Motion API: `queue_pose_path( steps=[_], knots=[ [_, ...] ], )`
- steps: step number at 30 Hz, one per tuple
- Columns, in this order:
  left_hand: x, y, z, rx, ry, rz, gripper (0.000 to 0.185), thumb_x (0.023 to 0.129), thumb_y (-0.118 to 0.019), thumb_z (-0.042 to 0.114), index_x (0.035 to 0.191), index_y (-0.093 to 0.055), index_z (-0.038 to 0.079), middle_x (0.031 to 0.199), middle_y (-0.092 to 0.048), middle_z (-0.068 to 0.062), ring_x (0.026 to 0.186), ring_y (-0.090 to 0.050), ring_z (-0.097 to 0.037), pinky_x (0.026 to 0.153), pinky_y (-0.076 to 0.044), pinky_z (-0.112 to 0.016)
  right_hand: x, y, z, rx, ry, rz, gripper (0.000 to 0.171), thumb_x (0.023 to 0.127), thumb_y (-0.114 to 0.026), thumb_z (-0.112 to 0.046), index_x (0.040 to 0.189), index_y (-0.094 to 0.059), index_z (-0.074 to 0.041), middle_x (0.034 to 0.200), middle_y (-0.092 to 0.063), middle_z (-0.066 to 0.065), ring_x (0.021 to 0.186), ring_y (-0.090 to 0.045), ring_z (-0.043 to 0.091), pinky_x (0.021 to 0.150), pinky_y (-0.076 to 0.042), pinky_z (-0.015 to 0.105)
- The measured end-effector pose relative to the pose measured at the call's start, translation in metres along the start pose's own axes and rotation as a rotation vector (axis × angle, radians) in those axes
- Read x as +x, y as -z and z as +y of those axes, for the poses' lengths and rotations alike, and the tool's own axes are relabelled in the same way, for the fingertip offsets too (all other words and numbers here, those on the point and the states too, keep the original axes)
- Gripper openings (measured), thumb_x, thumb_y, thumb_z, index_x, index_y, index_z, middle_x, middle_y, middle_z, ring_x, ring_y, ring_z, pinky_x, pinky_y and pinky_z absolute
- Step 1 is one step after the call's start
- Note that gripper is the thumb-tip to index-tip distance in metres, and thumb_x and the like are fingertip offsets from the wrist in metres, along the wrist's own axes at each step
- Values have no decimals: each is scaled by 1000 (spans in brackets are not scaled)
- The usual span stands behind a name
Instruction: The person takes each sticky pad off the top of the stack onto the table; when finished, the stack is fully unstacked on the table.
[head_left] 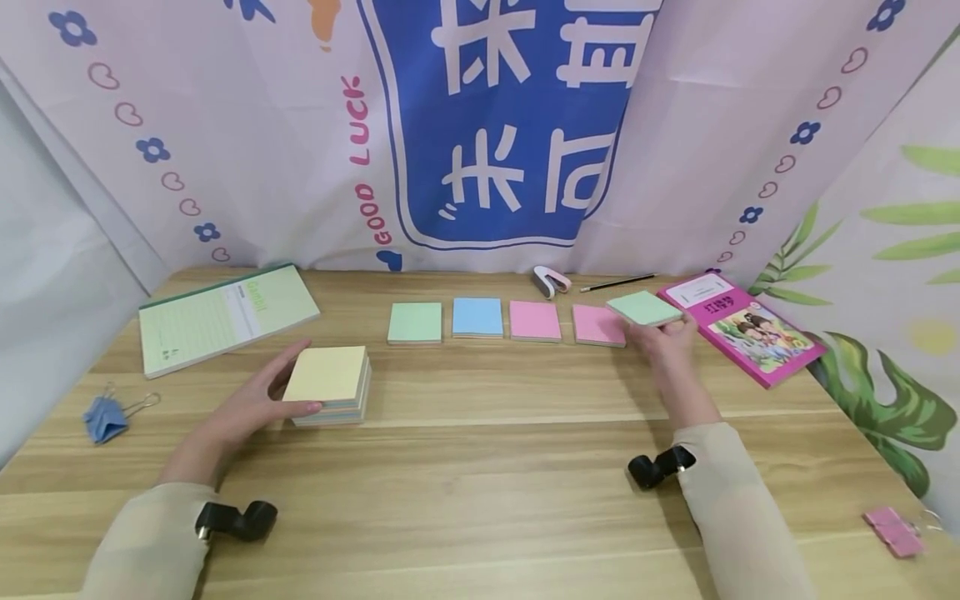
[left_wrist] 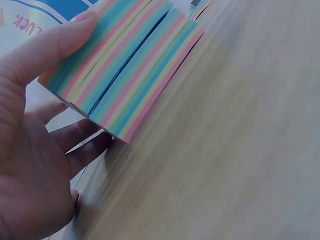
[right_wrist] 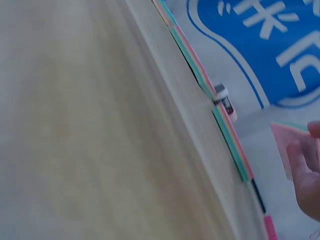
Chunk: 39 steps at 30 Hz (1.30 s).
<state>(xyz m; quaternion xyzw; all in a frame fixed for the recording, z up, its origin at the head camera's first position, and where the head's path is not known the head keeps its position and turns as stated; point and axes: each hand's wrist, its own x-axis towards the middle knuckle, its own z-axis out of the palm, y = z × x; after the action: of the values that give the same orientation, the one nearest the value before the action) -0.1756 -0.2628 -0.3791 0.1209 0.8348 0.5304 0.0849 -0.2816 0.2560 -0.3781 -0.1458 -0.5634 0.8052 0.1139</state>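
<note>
Four small pads are lying in a row along the far side of the wooden table (head_left: 480, 500): a green pad (head_left: 415, 322), a blue pad (head_left: 477, 317), a pink pad (head_left: 535, 320) and a second pink pad (head_left: 597, 325). The person's right hand (head_left: 670, 346) is pinching a fifth pad (head_left: 645, 307), light green, by its near edge; that pad is tilting above the table, overlapping the far right corner of the second pink pad and sitting just beside the pink book (head_left: 742, 327). The left hand (head_left: 258, 400) is cupping the multicoloured stack (head_left: 331, 386) on the near left of the table, thumb curled along its near edge and fingers around its left side, as the left wrist view also shows (left_wrist: 125, 70). To do the step in hand well, the person is probably best off levelling the light green pad before lowering it, and lining its near edge up with the row while leaving a gap like the ones between the other pads. Space is tight, so the pad is at risk of landing on the second pink pad or the book. Holding the stack steady should be helping its loose layers stay square.
</note>
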Motion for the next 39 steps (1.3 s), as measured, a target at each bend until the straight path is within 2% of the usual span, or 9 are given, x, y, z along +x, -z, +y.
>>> queue_pose_path(
  steps=[2, 7, 13, 17, 24, 28, 31, 35, 39],
  knots=[
    [0, 0, -1, 7, 0, -2, 88, 75, -66, 15, 139, -6, 10, 140, -5, -23, 124, -8, -40, 95, -10, -55, 2, 2, -2, 75, -18, 64, 96, 66, -59, 21, 134, -4, -18, 135, -30, 10, 114, -40, 18, 78, -43, 23],
    [1, -1, -3, 11, -2, -6, 87, 75, -66, 16, 139, -7, 10, 140, -7, -22, 124, -9, -40, 95, -10, -55, -1, 8, -7, 108, -20, 127, 85, 73, -48, 23, 131, -1, -17, 137, -22, 14, 116, -36, 20, 78, -43, 22],
    [2, -1, -3, 14, 3, -3, 87, 75, -66, 16, 139, -8, 9, 140, -8, -22, 124, -9, -40, 95, -10, -55, 3, 17, -6, 95, -95, 157, 87, 75, -47, 21, 133, 3, -22, 140, -15, 11, 117, -35, 20, 78, -43, 23],
    [2, -2, -2, 18, 6, -3, 87, 75, -66, 17, 139, -8, 10, 140, -7, -22, 124, -9, -39, 95, -11, -54, 4, 19, -7, 22, -140, 149, 96, 75, -50, 18, 136, 9, -26, 138, -21, 13, 110, -44, 22, 76, -44, 24],
    [1, -2, -3, 14, 6, 1, 87, 75, -66, 17, 139, -7, 10, 140, -6, -21, 124, -9, -38, 96, -11, -53, -11, 23, -20, -47, -214, 33, 98, 76, -52, 15, 135, 17, -23, 134, -20, 22, 80, -60, 17, 80, -42, 27],
    [2, -1, -3, 13, 5, 2, 88, 75, -66, 17, 139, -7, 11, 140, -6, -21, 124, -9, -38, 96, -11, -53, -24, 28, -27, 8, -234, -37, 99, 77, -54, 12, 135, 18, -23, 132, -19, 26, 91, -57, 20, 85, -38, 28],
    [2, 0, -4, 14, 3, 2, 88, 75, -66, 17, 139, -7, 11, 140, -6, -21, 124, -9, -39, 96, -11, -53, -36, 26, -31, 38, -223, -138, 98, 80, -52, 9, 132, 25, -22, 139, 1, 22, 103, -49, 22, 91, -33, 31],
    [2, 1, -4, 19, 0, 0, 88, 75, -66, 17, 139, -6, 11, 140, -6, -22, 124, -9, -39, 96, -11, -54, -52, 8, -33, 29, -166, -285, 92, 83, -49, 7, 133, 23, -20, 140, 14, 18, 103, -48, 21, 95, -27, 34],
    [1, 1, -4, 22, 3, 1, 88, 75, -66, 17, 139, -6, 12, 140, -6, -22, 124, -9, -39, 96, -12, -54, -64, -29, -30, -15, -112, -386, 87, 82, -49, 9, 136, 15, -16, 140, 0, 20, 91, -54, 16, 94, -29, 36]
  ],
)
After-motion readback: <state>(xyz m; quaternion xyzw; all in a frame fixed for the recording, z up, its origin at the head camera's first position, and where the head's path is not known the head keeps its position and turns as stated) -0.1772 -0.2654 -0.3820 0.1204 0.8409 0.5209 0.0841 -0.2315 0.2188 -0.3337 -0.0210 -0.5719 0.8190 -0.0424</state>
